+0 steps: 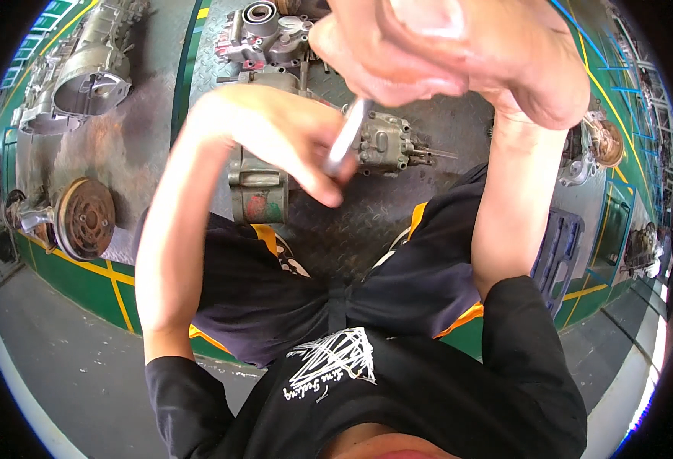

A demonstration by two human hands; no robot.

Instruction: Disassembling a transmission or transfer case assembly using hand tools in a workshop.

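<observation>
A shiny silver metal bar (346, 138) slants between my two hands, blurred by motion; what kind of tool or part it is does not show. The thumb and fingers of my left hand (279, 130) close around its lower end. Close to the camera, my right hand (443, 57) is curled with the fingers bent in, and the bar's upper end runs in under it. Below the hands lies a grey metal gearbox housing (258, 191), partly covered by my left hand and wrist. A smaller casting with bolts and a thin shaft (386, 145) sits to its right.
Another gearbox assembly (267, 42) stands at the back. A large open bell-shaped housing (91, 80) lies far left, with a rusty round drum (85, 218) nearer. Right of my arm are a brownish metal assembly (600, 141) and a dark blue plastic tray (558, 252).
</observation>
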